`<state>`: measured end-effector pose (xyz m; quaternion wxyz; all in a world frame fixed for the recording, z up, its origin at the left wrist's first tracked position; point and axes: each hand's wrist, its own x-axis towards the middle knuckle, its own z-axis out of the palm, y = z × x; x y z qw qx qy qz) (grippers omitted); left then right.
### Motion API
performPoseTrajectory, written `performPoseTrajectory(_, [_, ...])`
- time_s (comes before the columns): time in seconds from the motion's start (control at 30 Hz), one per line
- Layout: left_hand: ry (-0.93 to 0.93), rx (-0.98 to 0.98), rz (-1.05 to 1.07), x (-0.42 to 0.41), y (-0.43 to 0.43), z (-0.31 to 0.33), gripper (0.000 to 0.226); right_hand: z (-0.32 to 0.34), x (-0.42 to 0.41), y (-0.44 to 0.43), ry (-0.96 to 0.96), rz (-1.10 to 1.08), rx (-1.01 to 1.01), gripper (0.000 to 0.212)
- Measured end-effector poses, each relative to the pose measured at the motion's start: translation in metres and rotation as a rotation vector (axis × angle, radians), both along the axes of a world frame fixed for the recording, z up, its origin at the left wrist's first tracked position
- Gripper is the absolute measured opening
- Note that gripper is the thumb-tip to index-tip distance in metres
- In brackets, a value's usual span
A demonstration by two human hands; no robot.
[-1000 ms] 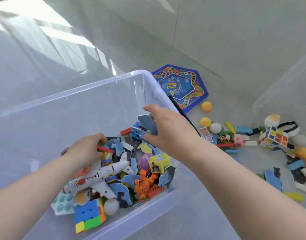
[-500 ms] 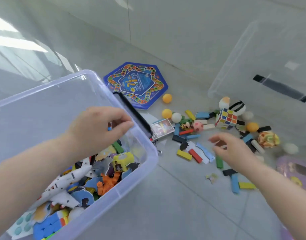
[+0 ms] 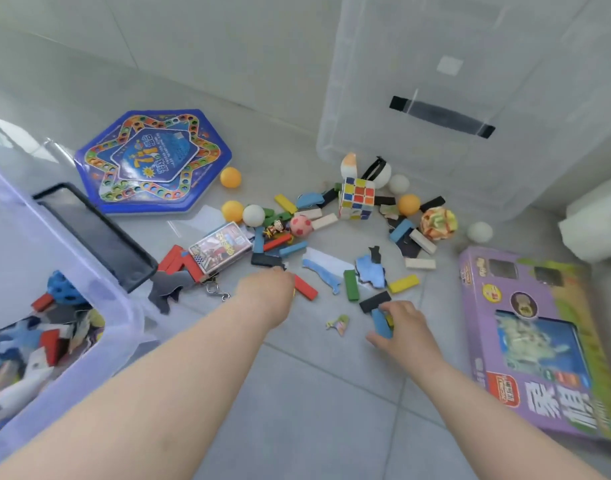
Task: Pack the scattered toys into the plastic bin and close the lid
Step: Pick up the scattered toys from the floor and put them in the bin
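Observation:
The clear plastic bin (image 3: 124,306) stands at the left, part-filled with toys, its black latch (image 3: 93,233) facing the pile. Coloured blocks, foam pieces and balls lie scattered on the floor tiles. My left hand (image 3: 266,289) is down on the floor beside a red block (image 3: 306,287), fingers curled under and hidden. My right hand (image 3: 401,327) grips a blue block (image 3: 380,322) next to a black block (image 3: 375,301). A clear lid (image 3: 435,81) with a black latch leans against the wall behind the pile.
A blue hexagonal game board (image 3: 151,161) lies behind the bin. A Rubik's cube (image 3: 357,199), orange and white balls and a card box (image 3: 221,247) sit in the pile. A purple toy box (image 3: 532,341) lies at the right, a white object (image 3: 595,220) beyond it.
Both hands have left the bin and moved right to the floor pile. My right hand has closed on a blue block. The view has swung right and down.

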<state>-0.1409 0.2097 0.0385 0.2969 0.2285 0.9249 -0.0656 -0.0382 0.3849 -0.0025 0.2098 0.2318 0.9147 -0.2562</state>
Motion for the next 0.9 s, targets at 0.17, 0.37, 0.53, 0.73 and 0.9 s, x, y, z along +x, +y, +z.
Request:
performPoseTrajectory(0.17, [0.082,0.072,0.111,0.007,-0.018,-0.041,0.046,-0.008,0.005,0.01,0.003,0.107,0.102,0.041])
performPoseTrajectory(0.37, [0.098,0.098,0.143,0.011,-0.018,-0.052,0.029,-0.008,0.003,0.015,-0.029,0.106,0.22,0.037])
performPoseTrajectory(0.53, [0.117,0.421,0.215,0.022,-0.002,-0.05,0.027,-0.01,-0.001,0.02,-0.05,0.115,0.23,0.037])
performPoseTrajectory(0.73, [0.121,0.324,-0.028,0.012,0.018,-0.052,0.051,-0.01,-0.005,0.024,0.017,0.225,0.262,0.053])
performPoseTrajectory(0.9, [0.166,0.181,-0.121,0.009,0.026,-0.056,0.042,-0.009,-0.024,0.029,-0.069,0.365,0.365,0.083])
